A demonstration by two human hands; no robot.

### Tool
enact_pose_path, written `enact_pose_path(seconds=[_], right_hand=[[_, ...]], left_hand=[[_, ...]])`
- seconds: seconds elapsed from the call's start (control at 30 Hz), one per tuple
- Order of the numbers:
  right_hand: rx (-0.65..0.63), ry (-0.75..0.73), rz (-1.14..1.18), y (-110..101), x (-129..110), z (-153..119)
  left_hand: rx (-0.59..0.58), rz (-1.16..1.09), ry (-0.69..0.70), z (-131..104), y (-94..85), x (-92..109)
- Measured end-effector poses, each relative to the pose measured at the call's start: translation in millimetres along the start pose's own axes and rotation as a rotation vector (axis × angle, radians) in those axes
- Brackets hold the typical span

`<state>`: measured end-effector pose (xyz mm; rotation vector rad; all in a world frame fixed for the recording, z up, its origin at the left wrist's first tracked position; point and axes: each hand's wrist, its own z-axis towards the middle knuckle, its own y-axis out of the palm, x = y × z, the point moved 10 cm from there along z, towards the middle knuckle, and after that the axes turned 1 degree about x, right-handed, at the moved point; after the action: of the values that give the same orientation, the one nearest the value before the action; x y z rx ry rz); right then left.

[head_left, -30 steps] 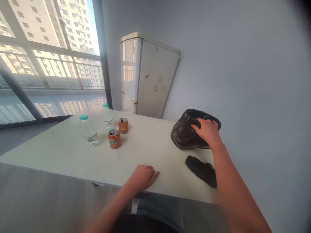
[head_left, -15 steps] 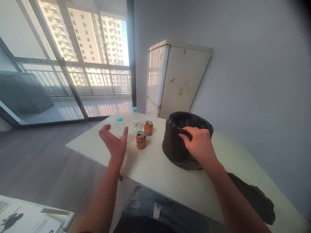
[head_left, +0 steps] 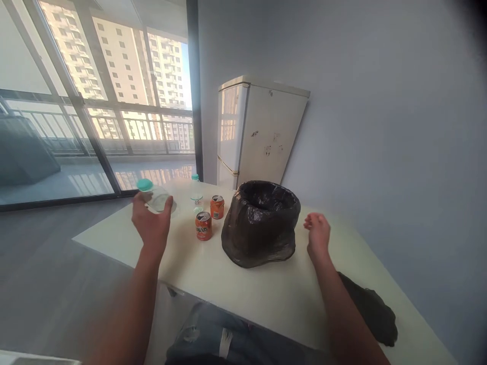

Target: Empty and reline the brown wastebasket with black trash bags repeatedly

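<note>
At the left of the head view, my left hand [head_left: 152,220] grips a clear plastic bottle [head_left: 157,197] with a teal cap, tilted and raised over the table. Another such bottle [head_left: 197,196] stands upright behind two orange cans, one nearer [head_left: 203,227] and one farther [head_left: 217,207]. A bin lined with a black bag [head_left: 258,228] stands mid-table, its mouth open upward. Right of the bin, touching nothing, my right hand [head_left: 318,230] has its fingers curled, with nothing visible in them.
The white table [head_left: 243,289] has its near edge by my legs. A dark crumpled bag [head_left: 371,309] lies on its right part, under my right forearm. Behind stand a white fridge [head_left: 268,132] and a wall; glass doors are at the left.
My left hand has closed on the nearer bottle and lifted it up and to the left. My right hand has let go of the bin's rim and moved off to its right.
</note>
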<state>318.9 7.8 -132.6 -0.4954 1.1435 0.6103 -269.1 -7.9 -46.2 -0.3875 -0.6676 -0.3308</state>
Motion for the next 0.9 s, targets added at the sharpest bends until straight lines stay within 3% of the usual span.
enact_pose_path(seconds=[0.07,0.1,0.2,0.33,0.43,0.5,0.57,0.6,0.73,0.87,0.9], right_hand=[[-0.055,0.045,-0.096,15,32,-8],[-0.087,0.046,-0.120,22,42,-14],[-0.179,0.026,-0.201,38,59,-29],[-0.256,-0.005,-0.247,45,67,-35],[-0.284,-0.026,-0.260,46,71,-33],[-0.300,-0.047,-0.273,47,73,-32],[-0.315,-0.071,-0.293,50,73,-31],[-0.322,-0.083,-0.305,52,72,-31],[-0.344,-0.116,-0.347,59,67,-33],[-0.354,-0.113,-0.386,64,68,-33],[-0.359,-0.113,-0.396,65,70,-33]], left_hand=[[0.119,-0.099,0.057,5,-25.5,49],[0.113,-0.187,0.090,7,-28.8,75],[0.036,-0.477,0.155,11,-16.9,148],[-0.291,-0.636,0.235,8,47.9,228],[-0.644,-0.602,0.289,-13,107.3,267],[-0.918,-0.599,0.305,-40,140.3,284],[-1.117,-0.571,0.317,-67,159.8,293],[-1.150,-0.556,0.321,-76,163.9,294],[-1.093,-0.501,0.379,-84,162.7,296],[-1.293,-0.205,0.558,-111,175.5,285],[-1.298,-0.169,0.579,-112,177.1,282]])
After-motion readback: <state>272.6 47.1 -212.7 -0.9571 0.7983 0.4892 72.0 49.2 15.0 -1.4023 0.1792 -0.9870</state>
